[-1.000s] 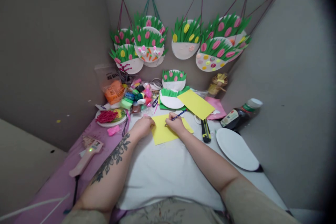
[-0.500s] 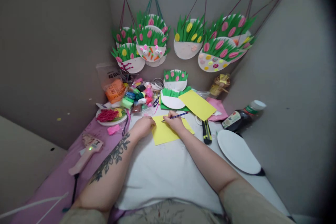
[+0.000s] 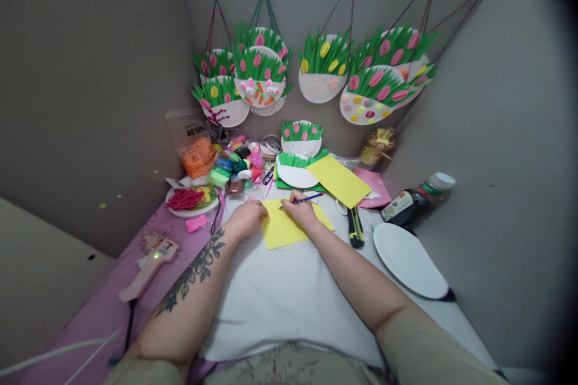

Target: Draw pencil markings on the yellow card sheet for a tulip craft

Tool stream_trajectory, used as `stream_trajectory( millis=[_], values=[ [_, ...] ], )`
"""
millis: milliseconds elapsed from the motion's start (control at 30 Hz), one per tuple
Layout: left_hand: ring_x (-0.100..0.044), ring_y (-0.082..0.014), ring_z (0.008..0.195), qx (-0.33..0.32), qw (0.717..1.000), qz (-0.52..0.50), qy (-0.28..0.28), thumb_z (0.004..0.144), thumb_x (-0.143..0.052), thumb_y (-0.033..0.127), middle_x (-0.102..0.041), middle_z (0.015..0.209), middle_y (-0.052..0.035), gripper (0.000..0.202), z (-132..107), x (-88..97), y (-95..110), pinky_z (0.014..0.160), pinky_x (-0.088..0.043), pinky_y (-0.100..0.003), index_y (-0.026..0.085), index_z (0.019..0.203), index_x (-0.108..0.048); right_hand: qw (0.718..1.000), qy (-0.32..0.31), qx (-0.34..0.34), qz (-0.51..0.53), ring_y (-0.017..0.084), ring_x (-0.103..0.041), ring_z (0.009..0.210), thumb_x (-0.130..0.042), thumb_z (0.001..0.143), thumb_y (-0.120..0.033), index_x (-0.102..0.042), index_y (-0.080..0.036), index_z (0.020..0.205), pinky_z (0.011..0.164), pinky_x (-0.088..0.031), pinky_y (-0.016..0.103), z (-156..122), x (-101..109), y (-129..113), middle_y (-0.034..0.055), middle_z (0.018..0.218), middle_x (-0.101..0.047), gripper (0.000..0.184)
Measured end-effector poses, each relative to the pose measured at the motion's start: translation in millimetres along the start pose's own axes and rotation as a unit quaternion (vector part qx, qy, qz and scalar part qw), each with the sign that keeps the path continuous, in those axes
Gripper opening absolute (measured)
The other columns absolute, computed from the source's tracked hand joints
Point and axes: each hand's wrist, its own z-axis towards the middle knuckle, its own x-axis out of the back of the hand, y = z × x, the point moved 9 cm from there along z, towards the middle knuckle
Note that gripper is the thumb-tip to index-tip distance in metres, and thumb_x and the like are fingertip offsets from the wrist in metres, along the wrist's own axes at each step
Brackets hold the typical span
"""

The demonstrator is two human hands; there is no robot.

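Observation:
A sheet of yellow paper (image 3: pixel 284 231) lies on the white cloth in front of me. At its left edge my left hand (image 3: pixel 248 216) is closed, with curled fingers holding the paper down. My right hand (image 3: pixel 300 209) rests over the sheet and grips a dark blue pencil (image 3: pixel 311 198), its tip on or just above the paper. A second yellow sheet (image 3: pixel 341 181) lies farther back to the right, partly over a white paper-plate pocket with green paper grass (image 3: pixel 297 177). Close by on the right is a black and yellow utility knife (image 3: pixel 356 230).
On the left are a pink glue gun (image 3: pixel 147 274), a plate with red yarn (image 3: pixel 192 210) and bagged coloured clay (image 3: pixel 230 171). To the right stand a dark bottle (image 3: pixel 413 198) and white paper plates (image 3: pixel 409 258). Decorated plate pockets (image 3: pixel 323 87) hang on the back wall.
The view has shifted very slightly. Both hands, the pencil and the yellow paper stay in nearly the same place.

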Motion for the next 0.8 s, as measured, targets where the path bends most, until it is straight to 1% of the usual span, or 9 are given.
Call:
stream_trajectory(
  millis=[333, 800],
  values=[
    [-0.059, -0.0196, 0.093, 0.006, 1.0, -0.004, -0.003, 0.078, -0.05, 0.016, -0.067, 0.098, -0.0093, 0.025, -0.2, 0.4, -0.1, 0.085, -0.044, -0.028, 0.018, 0.092, -0.071, 1.0, 0.018, -0.007, -0.004, 0.012, -0.038, 0.052, -0.056, 0.067, -0.031, -0.035, -0.022, 0.054, 0.049, -0.027, 0.023, -0.1, 3.4, -0.3, -0.0066, 0.049, -0.038, 0.026],
    [-0.059, -0.019, 0.091, 0.01, 1.0, 0.0, -0.014, 0.076, -0.049, 0.013, -0.067, 0.098, -0.0093, 0.026, 0.4, 0.2, -0.1, 0.081, -0.044, -0.027, 0.019, 0.09, -0.071, 0.999, 0.037, -0.009, -0.005, 0.012, -0.036, 0.052, -0.054, 0.068, -0.031, -0.034, -0.022, 0.054, 0.049, -0.027, 0.024, -1.0, 5.2, 5.4, -0.0069, 0.049, -0.037, 0.026]
  ],
)
